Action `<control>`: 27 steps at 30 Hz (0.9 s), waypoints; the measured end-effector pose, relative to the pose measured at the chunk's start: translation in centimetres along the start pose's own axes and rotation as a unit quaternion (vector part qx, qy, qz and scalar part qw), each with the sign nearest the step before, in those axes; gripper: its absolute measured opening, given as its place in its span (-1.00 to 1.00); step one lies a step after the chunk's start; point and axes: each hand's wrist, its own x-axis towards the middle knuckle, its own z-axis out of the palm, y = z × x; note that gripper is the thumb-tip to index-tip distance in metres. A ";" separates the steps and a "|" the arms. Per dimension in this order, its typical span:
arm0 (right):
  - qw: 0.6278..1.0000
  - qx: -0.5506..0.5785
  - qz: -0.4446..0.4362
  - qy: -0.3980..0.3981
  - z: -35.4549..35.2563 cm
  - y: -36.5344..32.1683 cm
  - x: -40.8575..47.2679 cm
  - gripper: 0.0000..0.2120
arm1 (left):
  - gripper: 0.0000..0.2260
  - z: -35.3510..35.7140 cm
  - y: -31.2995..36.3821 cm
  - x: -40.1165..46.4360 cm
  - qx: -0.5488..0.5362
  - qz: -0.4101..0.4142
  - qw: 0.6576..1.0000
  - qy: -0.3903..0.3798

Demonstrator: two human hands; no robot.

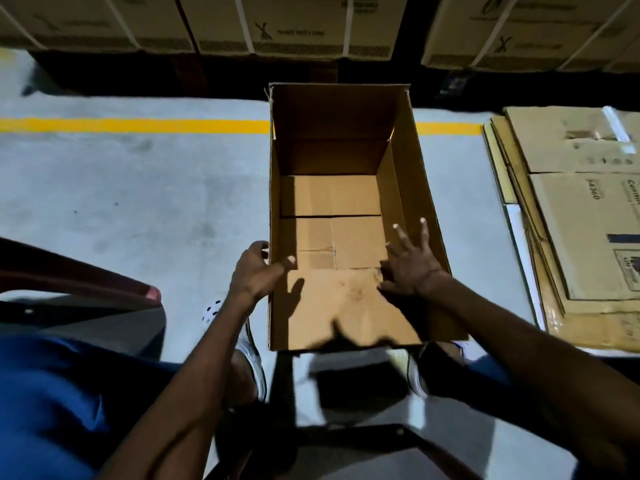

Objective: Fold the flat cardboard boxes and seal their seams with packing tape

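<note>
An opened brown cardboard box (341, 140) stands on the grey floor in front of me, its mouth facing up and its bottom flaps folded flat inside. The near flap (343, 306) leans inward over the opening. My left hand (256, 268) grips the box's left wall near the front, thumb inside and fingers outside. My right hand (408, 261) rests with spread fingers against the inside of the right wall, its heel on the near flap. No tape is in sight.
A stack of flat cardboard boxes (581, 216) lies on the floor at the right. Strapped cartons (294, 26) line the far side beyond a yellow floor line (131, 125). A dark red chair edge (79, 275) is at my left; my shoes are below the box.
</note>
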 end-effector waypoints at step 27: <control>0.774 0.510 0.178 0.331 -14.9 17.2 16.9 -0.48 | -0.53 -3.6 6.8 16.5 -0.053 0.101 0.977 0.182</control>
